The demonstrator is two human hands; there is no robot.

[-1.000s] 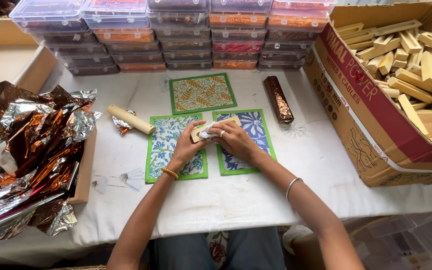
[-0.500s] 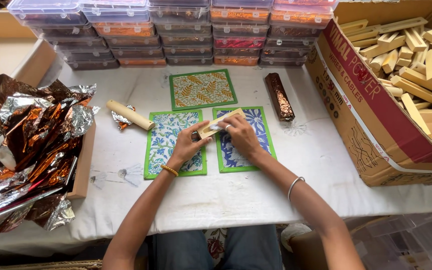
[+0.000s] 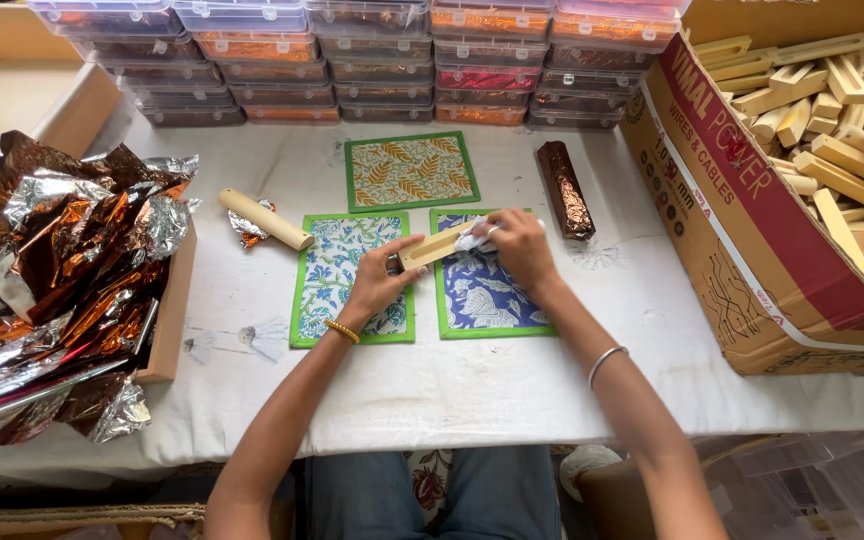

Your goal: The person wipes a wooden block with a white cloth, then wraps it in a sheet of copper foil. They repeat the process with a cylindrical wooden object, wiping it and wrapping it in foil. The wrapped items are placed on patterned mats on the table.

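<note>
Right now I am watching my left hand (image 3: 377, 283) pinching one end of a pale rectangular wooden block (image 3: 430, 249), fingers closed on it, while my right hand (image 3: 518, 246) is curling shut around a crumpled white cloth (image 3: 473, 238) pressed against the block's other end. Both are hovering over two green-bordered blue floral mats (image 3: 352, 280) lying on the white counter (image 3: 472, 380). Farther out, a foil-wrapped brown block (image 3: 564, 189) is lying beside an open cardboard box of wooden blocks (image 3: 752, 250), and crumpled copper foil sheets (image 3: 52, 270) are piling up at the left.
</note>
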